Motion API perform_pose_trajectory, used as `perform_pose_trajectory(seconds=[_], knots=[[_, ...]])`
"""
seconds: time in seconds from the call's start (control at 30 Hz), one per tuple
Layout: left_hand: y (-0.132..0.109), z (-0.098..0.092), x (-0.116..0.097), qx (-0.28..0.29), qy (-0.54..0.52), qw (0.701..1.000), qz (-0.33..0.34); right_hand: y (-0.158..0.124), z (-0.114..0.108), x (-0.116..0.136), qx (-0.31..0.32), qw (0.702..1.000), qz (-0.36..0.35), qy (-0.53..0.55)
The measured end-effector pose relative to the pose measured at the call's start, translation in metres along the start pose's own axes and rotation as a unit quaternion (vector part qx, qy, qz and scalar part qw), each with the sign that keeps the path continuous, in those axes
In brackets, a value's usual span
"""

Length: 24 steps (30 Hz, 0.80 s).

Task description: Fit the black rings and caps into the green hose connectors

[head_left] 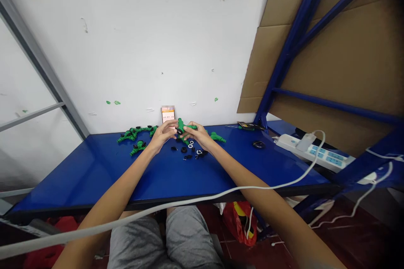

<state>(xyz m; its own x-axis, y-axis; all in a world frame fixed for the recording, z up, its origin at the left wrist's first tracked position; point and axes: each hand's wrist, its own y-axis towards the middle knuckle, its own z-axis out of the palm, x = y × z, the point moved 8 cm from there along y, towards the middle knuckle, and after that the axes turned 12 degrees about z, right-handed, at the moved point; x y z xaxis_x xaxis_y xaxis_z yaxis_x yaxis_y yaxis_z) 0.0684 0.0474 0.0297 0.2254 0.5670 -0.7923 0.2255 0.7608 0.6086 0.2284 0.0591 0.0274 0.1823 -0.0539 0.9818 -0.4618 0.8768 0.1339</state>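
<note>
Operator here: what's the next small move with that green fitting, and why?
Probably tighten the black ring onto the green fitting with your left hand, steadying it with your right hand: the ring appears to sit at the fitting's end.

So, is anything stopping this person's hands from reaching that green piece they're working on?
Nothing visible does: the left hand and right hand are both already on the green plastic pipe fitting. A black ring sits at the fitting between them, but it blocks neither hand.
</note>
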Motion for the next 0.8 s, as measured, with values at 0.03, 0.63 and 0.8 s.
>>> perform_pose_trajectory(seconds=[0.03,0.63,0.8], knots=[[0.0,0.001,-0.002,0.004,0.015,1.0,0.013,-0.001,-0.001,0.001,-0.003,1.0,0.001,0.006],[0.003,0.017,-0.038,0.029,0.234,0.956,0.172,0.001,0.0,-0.008,-0.048,0.997,0.013,-0.054],[0.001,0.026,-0.049,0.041,0.226,0.956,0.185,-0.001,0.0,-0.004,-0.049,0.997,-0.013,-0.063]])
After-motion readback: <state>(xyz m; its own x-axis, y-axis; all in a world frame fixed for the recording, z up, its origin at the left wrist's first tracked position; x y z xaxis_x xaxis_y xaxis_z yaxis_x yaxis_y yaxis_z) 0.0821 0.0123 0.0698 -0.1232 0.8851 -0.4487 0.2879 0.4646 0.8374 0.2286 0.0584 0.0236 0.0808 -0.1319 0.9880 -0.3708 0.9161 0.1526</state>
